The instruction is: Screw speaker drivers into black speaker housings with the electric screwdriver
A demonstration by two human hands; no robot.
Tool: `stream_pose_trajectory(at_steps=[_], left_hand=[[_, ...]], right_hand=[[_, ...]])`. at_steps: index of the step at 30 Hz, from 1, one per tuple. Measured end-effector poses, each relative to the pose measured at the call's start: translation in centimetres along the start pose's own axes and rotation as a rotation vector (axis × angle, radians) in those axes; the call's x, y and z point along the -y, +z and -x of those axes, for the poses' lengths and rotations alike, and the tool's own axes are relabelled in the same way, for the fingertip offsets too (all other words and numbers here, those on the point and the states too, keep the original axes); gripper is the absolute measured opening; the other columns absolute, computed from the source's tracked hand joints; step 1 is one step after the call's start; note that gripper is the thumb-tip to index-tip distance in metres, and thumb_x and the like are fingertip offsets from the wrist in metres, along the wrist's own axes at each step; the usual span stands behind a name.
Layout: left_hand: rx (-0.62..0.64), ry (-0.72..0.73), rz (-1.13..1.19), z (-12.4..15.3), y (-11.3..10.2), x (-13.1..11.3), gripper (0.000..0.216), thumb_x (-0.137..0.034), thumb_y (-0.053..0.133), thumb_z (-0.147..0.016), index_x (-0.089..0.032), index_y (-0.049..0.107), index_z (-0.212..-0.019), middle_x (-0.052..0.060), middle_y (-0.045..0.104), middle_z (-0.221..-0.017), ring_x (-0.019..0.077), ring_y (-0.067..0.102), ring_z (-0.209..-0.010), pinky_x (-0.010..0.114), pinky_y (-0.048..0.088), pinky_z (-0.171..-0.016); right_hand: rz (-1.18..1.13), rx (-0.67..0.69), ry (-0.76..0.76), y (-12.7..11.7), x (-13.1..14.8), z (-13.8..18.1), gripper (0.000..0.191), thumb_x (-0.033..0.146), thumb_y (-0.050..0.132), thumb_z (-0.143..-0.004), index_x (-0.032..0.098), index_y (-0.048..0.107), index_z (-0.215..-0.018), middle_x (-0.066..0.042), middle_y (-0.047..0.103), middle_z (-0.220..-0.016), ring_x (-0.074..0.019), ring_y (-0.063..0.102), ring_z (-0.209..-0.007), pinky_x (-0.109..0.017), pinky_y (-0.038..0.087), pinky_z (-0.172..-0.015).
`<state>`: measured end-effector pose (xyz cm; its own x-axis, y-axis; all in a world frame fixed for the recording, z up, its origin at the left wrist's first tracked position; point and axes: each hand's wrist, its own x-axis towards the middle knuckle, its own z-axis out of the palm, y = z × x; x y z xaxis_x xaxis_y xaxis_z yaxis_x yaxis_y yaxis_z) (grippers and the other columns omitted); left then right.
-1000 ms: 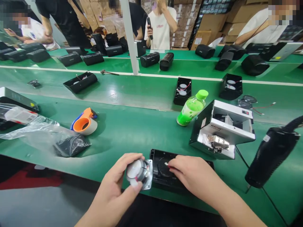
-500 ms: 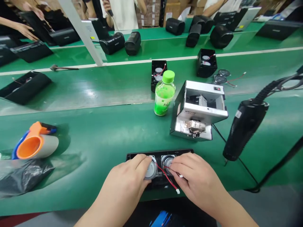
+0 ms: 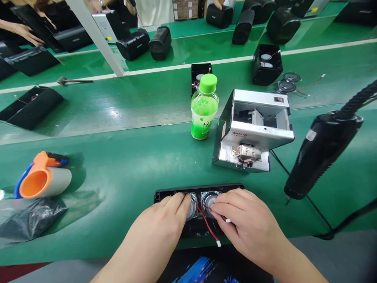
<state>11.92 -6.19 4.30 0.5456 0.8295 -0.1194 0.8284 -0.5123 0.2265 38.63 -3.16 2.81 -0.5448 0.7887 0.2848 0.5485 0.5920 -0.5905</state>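
Observation:
A black speaker housing [image 3: 232,188] lies open at the near edge of the green bench. Two round silver speaker drivers sit side by side inside it. My left hand [image 3: 160,224] presses its fingertips down on the left driver [image 3: 192,206]. My right hand [image 3: 246,226] rests its fingers on the right driver [image 3: 207,198]. A red wire [image 3: 206,224] with a small white plug runs from between the drivers toward me, passing beside my right fingers.
A green drink bottle [image 3: 204,108] and a silver metal machine [image 3: 253,131] stand just behind the housing. A black hanging power tool [image 3: 321,153] is at right. An orange tape dispenser [image 3: 41,181] and a plastic bag [image 3: 26,220] lie at left. More housings ride the far belt.
A second ago my left hand held a driver above the bench; it now sits in the housing beside the other. The view has tilted down slightly, and both hands stay pressed on the drivers.

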Motion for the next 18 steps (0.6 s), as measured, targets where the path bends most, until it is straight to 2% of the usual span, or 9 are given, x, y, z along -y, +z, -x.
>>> stream_pose_trajectory(at_steps=[7, 12, 18], left_hand=[[0.111, 0.022, -0.203, 0.0, -1.2, -0.9, 0.081, 0.007, 0.045, -0.080, -0.009, 0.053, -0.159, 0.021, 0.071, -0.144, 0.0355, 0.077, -0.118, 0.044, 0.073, -0.081], [0.073, 0.071, -0.205, 0.2, -1.1, -0.5, 0.080, 0.005, 0.047, -0.079, -0.007, 0.052, -0.158, 0.022, 0.070, -0.147, 0.0351, 0.077, -0.121, 0.045, 0.074, -0.088], [0.031, 0.065, -0.141, 0.3, -0.5, 0.1, 0.074, 0.003, 0.047, -0.087, -0.007, 0.047, -0.160, 0.021, 0.069, -0.147, 0.0344, 0.076, -0.121, 0.046, 0.074, -0.090]], right_hand=[[-0.020, -0.036, -0.014, 0.1, 0.0, -0.1, 0.016, 0.010, 0.066, -0.104, 0.023, 0.074, -0.107, 0.000, 0.077, -0.105, -0.0173, 0.060, -0.092, -0.037, 0.048, -0.082], [-0.022, -0.040, -0.013, 0.1, 0.0, -0.1, 0.017, 0.010, 0.066, -0.104, 0.023, 0.074, -0.108, 0.000, 0.077, -0.106, -0.0178, 0.061, -0.092, -0.038, 0.048, -0.082], [-0.026, -0.041, -0.008, -0.1, -0.1, -0.4, 0.015, 0.011, 0.066, -0.104, 0.024, 0.075, -0.106, 0.001, 0.077, -0.105, -0.0171, 0.062, -0.091, -0.036, 0.049, -0.082]])
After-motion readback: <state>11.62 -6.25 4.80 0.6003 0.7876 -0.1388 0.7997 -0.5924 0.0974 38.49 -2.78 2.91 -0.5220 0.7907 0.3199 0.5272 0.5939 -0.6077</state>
